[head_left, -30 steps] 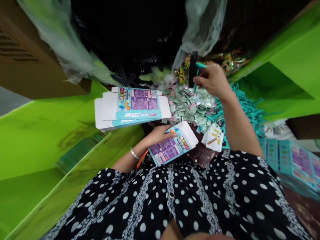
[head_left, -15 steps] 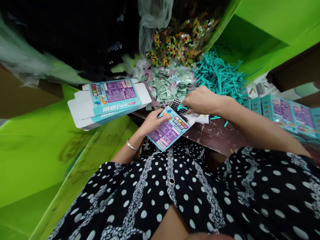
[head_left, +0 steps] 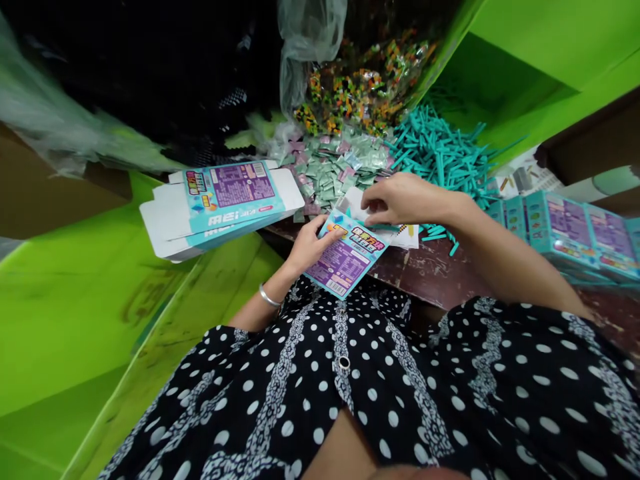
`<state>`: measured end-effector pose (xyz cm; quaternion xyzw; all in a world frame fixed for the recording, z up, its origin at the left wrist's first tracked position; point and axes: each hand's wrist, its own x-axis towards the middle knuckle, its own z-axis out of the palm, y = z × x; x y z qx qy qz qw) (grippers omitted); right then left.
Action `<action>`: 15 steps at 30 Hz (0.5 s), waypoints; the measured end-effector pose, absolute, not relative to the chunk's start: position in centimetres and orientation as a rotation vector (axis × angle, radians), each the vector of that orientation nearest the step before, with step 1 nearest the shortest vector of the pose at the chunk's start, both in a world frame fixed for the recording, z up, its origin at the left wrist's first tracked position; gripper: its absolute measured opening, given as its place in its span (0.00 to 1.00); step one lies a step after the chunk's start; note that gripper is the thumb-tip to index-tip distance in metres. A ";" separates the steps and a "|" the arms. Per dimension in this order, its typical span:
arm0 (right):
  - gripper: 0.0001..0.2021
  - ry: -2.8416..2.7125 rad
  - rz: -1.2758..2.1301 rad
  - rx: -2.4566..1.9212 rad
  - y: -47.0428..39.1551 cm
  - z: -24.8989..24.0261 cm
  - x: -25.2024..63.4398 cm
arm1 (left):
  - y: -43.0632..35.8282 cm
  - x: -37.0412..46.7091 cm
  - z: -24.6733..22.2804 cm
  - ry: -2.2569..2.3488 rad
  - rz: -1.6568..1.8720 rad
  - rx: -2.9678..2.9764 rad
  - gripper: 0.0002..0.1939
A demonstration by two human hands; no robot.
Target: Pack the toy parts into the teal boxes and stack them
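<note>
My left hand (head_left: pixel 313 245) grips a flat turquoise and purple printed box (head_left: pixel 343 261), its thumb lying across the front. The box is tilted, its opening facing up toward the pile. My right hand (head_left: pixel 393 199) is at that opening with fingers bent and pinched. White flaps of the box show beside the fingertips, along with a little turquoise. What those fingers hold is hidden. Under the right wrist, a white printed paper (head_left: pixel 411 237) sticks out on the brown tabletop.
Behind my hands lie a heap of small green and pink sachets (head_left: pixel 330 163) and a pile of turquoise sticks (head_left: pixel 445 150). Flattened boxes (head_left: pixel 225 200) are stacked at left, filled boxes (head_left: pixel 570 227) stand at right. A clear bag of orange and green pieces (head_left: pixel 360 87) sits farther back.
The black gridded piece and turquoise stick at the box's opening have gone from sight, the piece apparently into the box. A white flap now shows there. My right hand has shifted slightly left.
</note>
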<state>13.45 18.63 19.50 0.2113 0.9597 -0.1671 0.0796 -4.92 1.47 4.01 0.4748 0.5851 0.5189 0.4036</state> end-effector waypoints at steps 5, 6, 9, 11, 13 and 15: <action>0.09 3.079 -0.595 0.953 18.4 20.3 14.9 | 0.8 -4.9 4.3 1.577 1.471 1.172 0.33; 0.11 3.127 -0.590 1.076 18.6 20.7 15.4 | 0.7 -4.9 4.3 1.580 1.505 1.163 0.33; 0.15 3.166 -0.559 1.340 19.2 21.3 17.0 | 0.8 -5.0 4.1 1.521 1.469 1.181 0.34; 0.16 3.157 -0.556 1.363 19.3 21.1 17.8 | 1.0 -5.0 4.0 1.513 1.469 1.178 0.33; 0.17 3.169 -0.559 1.354 19.4 20.7 18.3 | 1.3 -5.0 3.9 1.529 1.501 1.161 0.32; 0.17 3.197 -0.567 1.392 20.1 20.2 18.6 | 1.3 -5.1 3.7 1.517 1.468 1.163 0.31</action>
